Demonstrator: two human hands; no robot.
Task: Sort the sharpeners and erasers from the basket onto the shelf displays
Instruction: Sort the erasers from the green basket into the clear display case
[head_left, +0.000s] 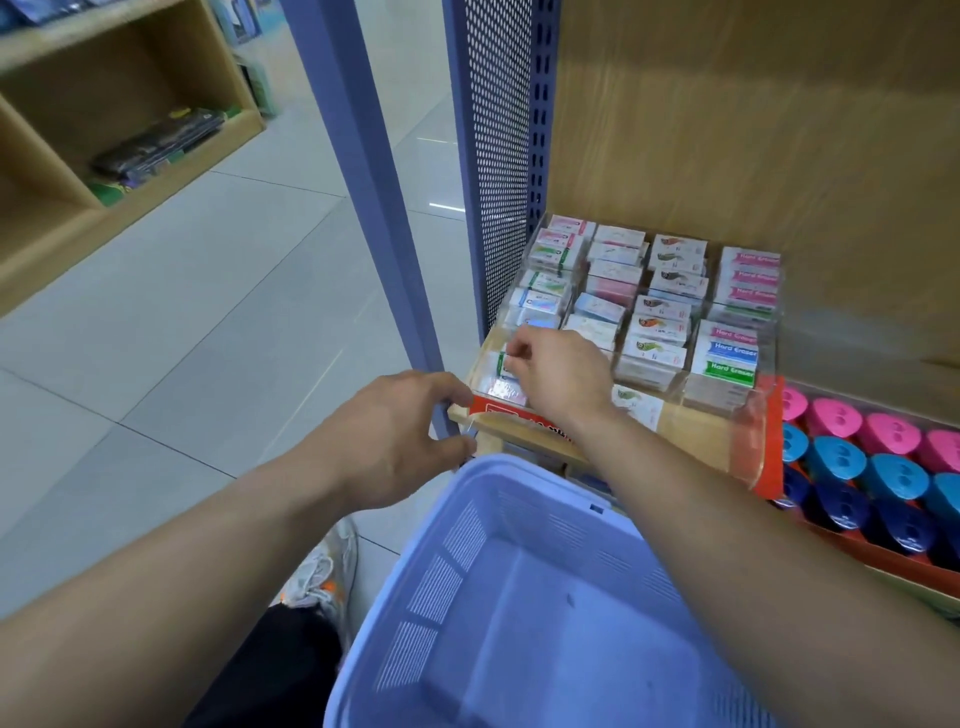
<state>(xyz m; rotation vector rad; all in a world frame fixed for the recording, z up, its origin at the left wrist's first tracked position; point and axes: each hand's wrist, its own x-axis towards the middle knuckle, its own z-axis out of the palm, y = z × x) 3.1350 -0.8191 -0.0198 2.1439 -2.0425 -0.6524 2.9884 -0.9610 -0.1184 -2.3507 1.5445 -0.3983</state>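
Observation:
A clear acrylic display (748, 447) on the wooden shelf holds rows of boxed erasers (660, 322). My right hand (561, 374) reaches into its front-left compartment and pinches a green-and-white eraser (502, 362) there. My left hand (400, 441) grips the display's front-left corner at the shelf edge, thumb under, fingers on top. Pink, light blue and dark blue sharpeners (878, 467) fill an orange tray to the right. The light blue basket (519, 613) sits below my arms; I see nothing inside it.
A blue perforated metal upright (498, 156) borders the shelf on the left, with a blue post (363, 156) beside it. A wooden cubby shelf (104, 156) with dark packets stands across the tiled aisle. My shoe (322, 571) is on the floor by the basket.

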